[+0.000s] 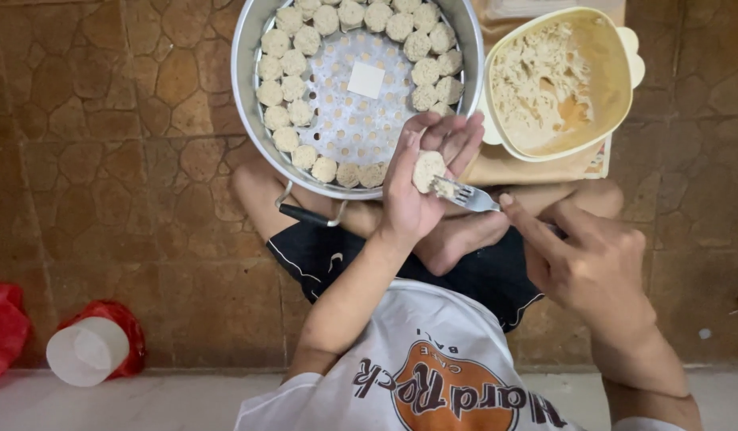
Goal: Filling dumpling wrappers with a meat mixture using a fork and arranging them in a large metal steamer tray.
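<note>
My left hand is cupped around a pale round dumpling, held just in front of the steamer tray. My right hand grips a metal fork, and its tines touch the dumpling's filling. The round metal steamer tray rests on the floor ahead of my crossed legs, with several similar dumplings lined around its perforated plate and a small white square in the middle. A cream plastic bowl with pale minced filling sits to the tray's right.
Brown stone-patterned floor tiles surround me. A red-wrapped white roll and a red plastic bag lie at the lower left. A black-handled tool sticks out under the tray's near rim. Brown paper lies under the bowl.
</note>
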